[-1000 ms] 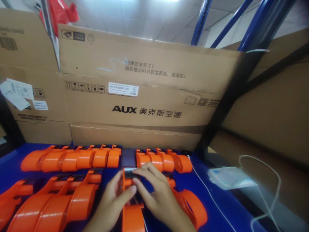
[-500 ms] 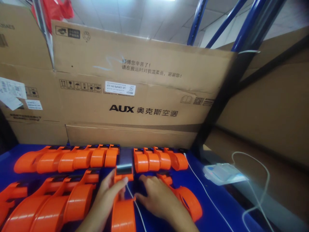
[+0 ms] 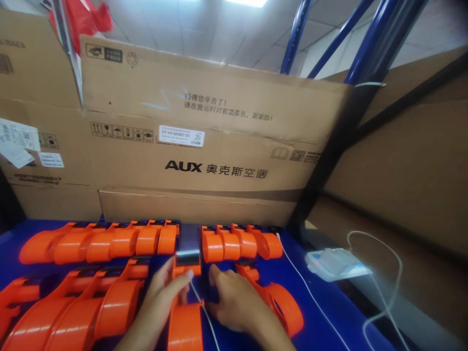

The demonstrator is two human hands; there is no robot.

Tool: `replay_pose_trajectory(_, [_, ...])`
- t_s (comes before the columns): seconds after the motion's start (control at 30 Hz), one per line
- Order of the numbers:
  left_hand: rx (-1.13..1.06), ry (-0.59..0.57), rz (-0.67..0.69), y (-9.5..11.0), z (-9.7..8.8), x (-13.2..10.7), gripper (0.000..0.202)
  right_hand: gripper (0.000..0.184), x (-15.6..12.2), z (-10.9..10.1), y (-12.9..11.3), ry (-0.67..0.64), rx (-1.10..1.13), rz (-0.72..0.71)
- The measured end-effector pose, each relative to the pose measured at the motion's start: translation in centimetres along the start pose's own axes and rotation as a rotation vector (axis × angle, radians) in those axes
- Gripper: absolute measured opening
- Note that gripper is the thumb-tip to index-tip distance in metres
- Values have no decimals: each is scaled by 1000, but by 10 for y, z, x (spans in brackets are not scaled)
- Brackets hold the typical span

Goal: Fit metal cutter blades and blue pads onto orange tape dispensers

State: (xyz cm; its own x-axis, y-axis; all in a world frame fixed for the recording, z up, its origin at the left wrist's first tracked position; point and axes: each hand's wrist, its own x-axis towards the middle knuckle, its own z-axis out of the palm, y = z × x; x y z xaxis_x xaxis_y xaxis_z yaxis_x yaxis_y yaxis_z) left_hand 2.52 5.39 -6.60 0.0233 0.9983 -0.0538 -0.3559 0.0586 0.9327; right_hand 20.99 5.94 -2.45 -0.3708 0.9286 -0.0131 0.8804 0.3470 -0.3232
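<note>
My left hand (image 3: 170, 287) is closed around the upper part of an orange tape dispenser (image 3: 185, 326), its thumb lying across the orange head. Just beyond the thumb is a dark flat rectangular piece (image 3: 189, 239) with a shiny silvery lower band; its kind is unclear. My right hand (image 3: 236, 297) hovers over or rests on the blue surface (image 3: 310, 312) to the right, fingers bent, thumb and forefinger apart, nothing visible between them. Beside it lies another orange dispenser (image 3: 288, 307), partly covered by the hand. A white cord (image 3: 207, 314) runs between the two hands.
Orange dispensers stand in a back row (image 3: 124, 241) and at the left front (image 3: 78, 317). A large cardboard box (image 3: 219, 195) closes off the back. On the right are a clear plastic case (image 3: 338, 263), a loose white cable (image 3: 395, 278) and a dark rack post (image 3: 325, 161).
The view has shifted slightly. My right hand's fingers have drawn in a little; my left hand keeps its hold on the tape dispenser.
</note>
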Motion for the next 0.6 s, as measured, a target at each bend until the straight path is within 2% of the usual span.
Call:
replay_pose_trajectory(0.23, [48,23,31,3,2,0,29,25,-3,-3,7,65,75,-16])
replay_pose_trajectory(0.33, [47,33,34,4,2,1,30,30,-4,-3,10,108,208,-88])
replay_pose_trajectory(0.43, [37,46,47,3,0,1,33,44,-1,-4,9,196,353,-185])
replay_pose_trajectory(0.5, [37,56,48,2,0,1,35,39,3,-6,7,253,428,-231])
replay_pose_trajectory(0.6, [47,53,39,3,0,0,37,20,10,-4,5,315,574,-237])
